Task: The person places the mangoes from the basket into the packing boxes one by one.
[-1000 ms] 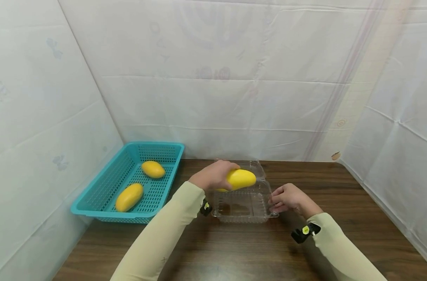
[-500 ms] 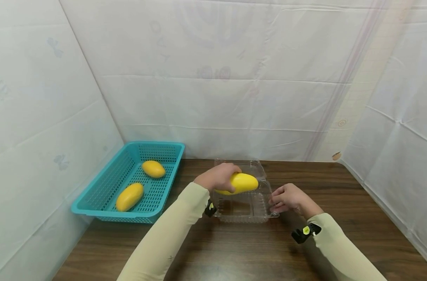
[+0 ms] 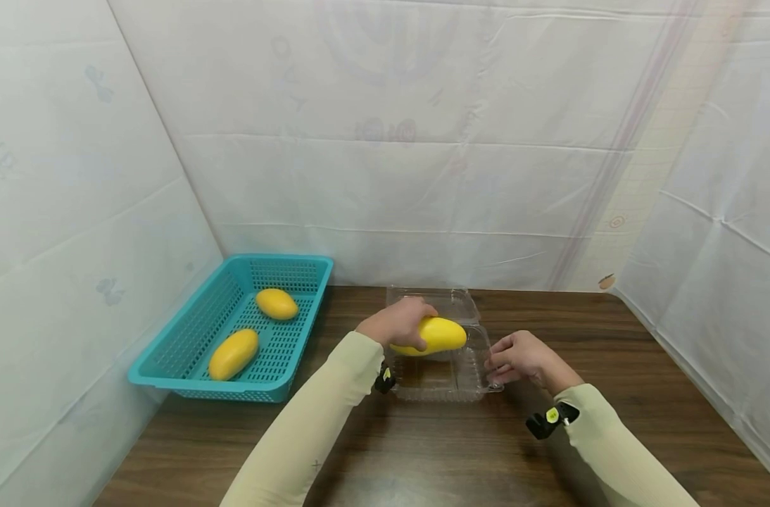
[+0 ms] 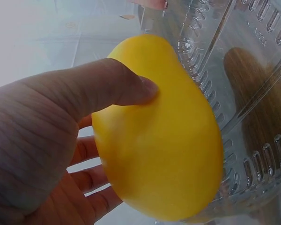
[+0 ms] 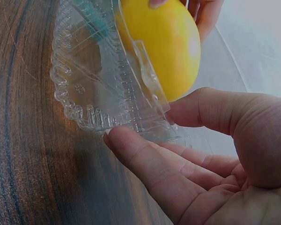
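My left hand [image 3: 402,322] grips a yellow mango [image 3: 442,335], thumb on top and fingers round its far side. The left wrist view shows the mango [image 4: 168,140] large, close against the ribbed wall of a clear plastic clamshell box [image 4: 210,79]. In the head view the mango lies over the back half of the box's base [image 3: 470,377], and the lid [image 3: 461,304] stands open behind. My right hand [image 3: 519,360] pinches the box's right rim; in the right wrist view thumb and fingers [image 5: 131,145] hold its corner from both sides.
A teal perforated basket [image 3: 146,377] stands on the left of the brown wood table [image 3: 423,451], with two more mangoes [image 3: 233,355] lying in it. White sheeting [image 3: 372,176] walls off the back and both sides.
The left hand has carried the mango slightly right and down, lower over the box. The right hand stays at the box's right rim, and the basket has not moved.
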`<state>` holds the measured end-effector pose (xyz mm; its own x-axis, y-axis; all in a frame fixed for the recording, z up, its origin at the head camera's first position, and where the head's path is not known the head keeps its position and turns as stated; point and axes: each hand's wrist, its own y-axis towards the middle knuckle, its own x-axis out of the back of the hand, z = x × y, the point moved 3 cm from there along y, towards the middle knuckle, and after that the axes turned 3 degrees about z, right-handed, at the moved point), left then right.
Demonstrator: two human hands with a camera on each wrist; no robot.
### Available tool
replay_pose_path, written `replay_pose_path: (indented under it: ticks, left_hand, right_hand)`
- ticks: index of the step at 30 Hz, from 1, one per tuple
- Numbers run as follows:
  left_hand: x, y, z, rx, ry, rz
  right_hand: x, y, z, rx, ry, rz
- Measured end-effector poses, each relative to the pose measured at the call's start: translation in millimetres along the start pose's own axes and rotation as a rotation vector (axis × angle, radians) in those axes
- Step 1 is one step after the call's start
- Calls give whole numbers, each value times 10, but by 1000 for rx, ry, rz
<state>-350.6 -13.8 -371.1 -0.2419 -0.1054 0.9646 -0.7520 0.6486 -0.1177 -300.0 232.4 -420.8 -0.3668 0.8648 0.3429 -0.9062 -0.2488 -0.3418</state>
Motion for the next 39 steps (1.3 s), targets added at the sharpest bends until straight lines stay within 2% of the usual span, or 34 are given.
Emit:
replay_pose_path:
  ticks: [14,27,39]
  left_hand:
    - [-71,26,-21,35,-22,43]
    - [-100,47,-11,70,39,66]
    - [-85,38,15,75,-1,45]
  right_hand:
    - [5,22,-6,-5,7,13]
    - [-9,36,17,-9,24,12]
    - [-9,31,17,-15,31,18]
